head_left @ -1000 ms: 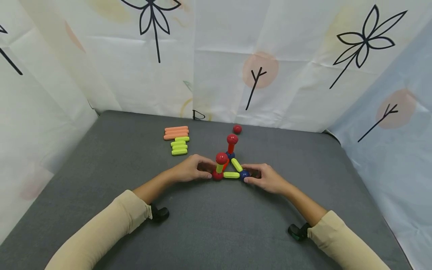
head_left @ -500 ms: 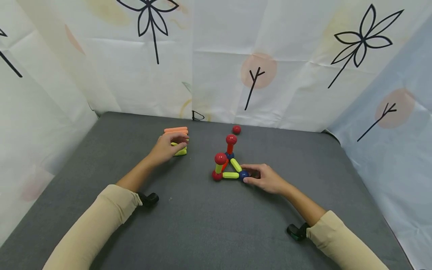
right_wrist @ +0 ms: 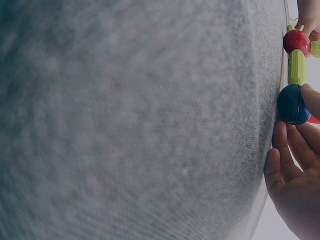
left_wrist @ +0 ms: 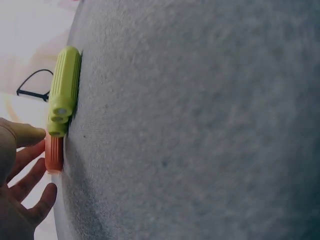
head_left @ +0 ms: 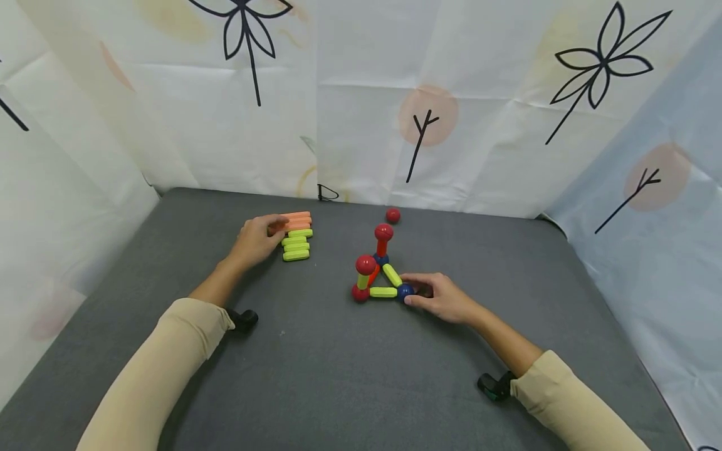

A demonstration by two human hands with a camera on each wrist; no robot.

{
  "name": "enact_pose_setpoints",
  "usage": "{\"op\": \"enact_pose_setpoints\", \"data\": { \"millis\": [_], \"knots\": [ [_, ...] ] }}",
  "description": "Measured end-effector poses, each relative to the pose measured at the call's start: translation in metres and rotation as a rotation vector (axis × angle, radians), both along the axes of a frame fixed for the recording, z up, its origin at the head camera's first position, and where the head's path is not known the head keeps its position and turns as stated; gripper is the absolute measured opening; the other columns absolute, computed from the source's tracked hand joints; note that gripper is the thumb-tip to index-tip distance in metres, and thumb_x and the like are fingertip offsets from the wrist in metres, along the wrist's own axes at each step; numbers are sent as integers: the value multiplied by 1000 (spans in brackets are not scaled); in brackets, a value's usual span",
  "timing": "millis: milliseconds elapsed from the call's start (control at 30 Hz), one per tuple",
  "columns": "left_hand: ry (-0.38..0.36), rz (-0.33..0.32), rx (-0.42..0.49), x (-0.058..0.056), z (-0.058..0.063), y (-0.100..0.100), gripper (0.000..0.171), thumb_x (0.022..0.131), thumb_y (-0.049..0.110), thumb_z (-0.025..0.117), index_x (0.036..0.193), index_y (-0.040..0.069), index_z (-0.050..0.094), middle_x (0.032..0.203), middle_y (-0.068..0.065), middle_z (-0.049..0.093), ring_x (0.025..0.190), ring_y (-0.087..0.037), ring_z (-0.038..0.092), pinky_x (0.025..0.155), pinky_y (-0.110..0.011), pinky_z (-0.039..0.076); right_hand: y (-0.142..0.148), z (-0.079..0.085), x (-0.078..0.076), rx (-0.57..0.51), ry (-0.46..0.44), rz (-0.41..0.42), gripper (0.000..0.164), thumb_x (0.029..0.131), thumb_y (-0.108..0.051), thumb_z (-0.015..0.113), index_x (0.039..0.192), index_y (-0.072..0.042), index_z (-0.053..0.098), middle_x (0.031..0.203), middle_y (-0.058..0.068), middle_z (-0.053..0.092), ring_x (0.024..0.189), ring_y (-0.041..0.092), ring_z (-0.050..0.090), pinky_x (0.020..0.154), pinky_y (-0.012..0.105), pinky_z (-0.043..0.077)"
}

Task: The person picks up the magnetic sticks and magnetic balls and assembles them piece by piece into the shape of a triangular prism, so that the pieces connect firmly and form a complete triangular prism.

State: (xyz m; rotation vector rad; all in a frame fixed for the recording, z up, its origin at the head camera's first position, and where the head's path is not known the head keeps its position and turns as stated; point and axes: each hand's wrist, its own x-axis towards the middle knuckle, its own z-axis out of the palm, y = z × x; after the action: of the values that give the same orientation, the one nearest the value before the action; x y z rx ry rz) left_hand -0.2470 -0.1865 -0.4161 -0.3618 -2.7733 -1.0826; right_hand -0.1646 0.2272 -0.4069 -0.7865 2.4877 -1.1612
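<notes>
My left hand (head_left: 256,240) is at the left ends of the orange rods (head_left: 298,220), its fingertips overlapping them. In the left wrist view its fingers are loosely spread, thumb tip right by an orange rod (left_wrist: 54,155). Yellow-green rods (head_left: 296,255) lie just in front of the orange ones. My right hand (head_left: 445,299) pinches a blue ball (right_wrist: 294,104) between thumb and fingers. That ball is the right corner of a triangle of rods and balls. A red ball (head_left: 361,293) forms its left corner, another blue ball (head_left: 381,259) its back corner.
From the triangle's left corner rises a yellow-green rod topped by a red ball (head_left: 365,264); from the back corner, a red rod (head_left: 382,248) with a red ball on top. A loose red ball (head_left: 393,215) lies near the grey table's (head_left: 361,376) back edge, before a patterned curtain (head_left: 361,125).
My left hand has left the triangle's red corner ball and moved left and back, over the yellow-green rods, to the orange rods. My right hand stays on the blue ball.
</notes>
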Motion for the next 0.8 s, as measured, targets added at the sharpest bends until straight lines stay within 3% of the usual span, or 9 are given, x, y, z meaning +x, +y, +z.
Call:
{"op": "enact_pose_setpoints", "data": {
  "millis": [233,367,500,600,700,800],
  "knots": [
    [-12,7,-116,-6,1,-1,33,94,6,67,126,1,64,121,-20,65,106,-37,61,86,-54,48,-1,1,1,20,5,-11,48,94,-15,69,138,1,56,107,8,68,87,19,58,69,25,48],
    [-8,7,-179,-8,0,-2,31,94,12,70,123,1,66,111,-19,66,98,-35,59,80,-52,47,-1,1,1,25,10,-12,48,95,-16,69,138,1,56,107,8,68,88,19,57,70,26,48],
    [4,6,-180,-6,-1,-4,30,96,10,67,124,1,65,109,-20,65,96,-36,60,78,-52,47,-1,1,2,24,-3,-18,48,95,-16,69,137,2,56,109,10,68,90,21,57,71,26,47],
    [40,21,-119,-2,0,-3,32,96,4,64,128,1,62,112,-21,64,98,-37,61,81,-54,48,-2,3,2,21,-12,-23,48,95,-15,69,138,3,55,109,11,68,90,22,57,71,26,47],
    [58,26,20,2,4,3,36,96,3,63,132,0,58,114,-23,64,101,-38,63,84,-54,50,-3,3,2,12,-13,-21,49,95,-14,69,138,4,55,110,12,67,90,22,56,70,26,46],
    [-14,-32,199,8,11,17,44,97,7,64,138,1,53,116,-22,63,104,-37,63,87,-50,50,-3,3,2,8,-10,-20,49,95,-13,69,138,5,54,110,13,67,89,22,56,69,26,46]
  ]
}}
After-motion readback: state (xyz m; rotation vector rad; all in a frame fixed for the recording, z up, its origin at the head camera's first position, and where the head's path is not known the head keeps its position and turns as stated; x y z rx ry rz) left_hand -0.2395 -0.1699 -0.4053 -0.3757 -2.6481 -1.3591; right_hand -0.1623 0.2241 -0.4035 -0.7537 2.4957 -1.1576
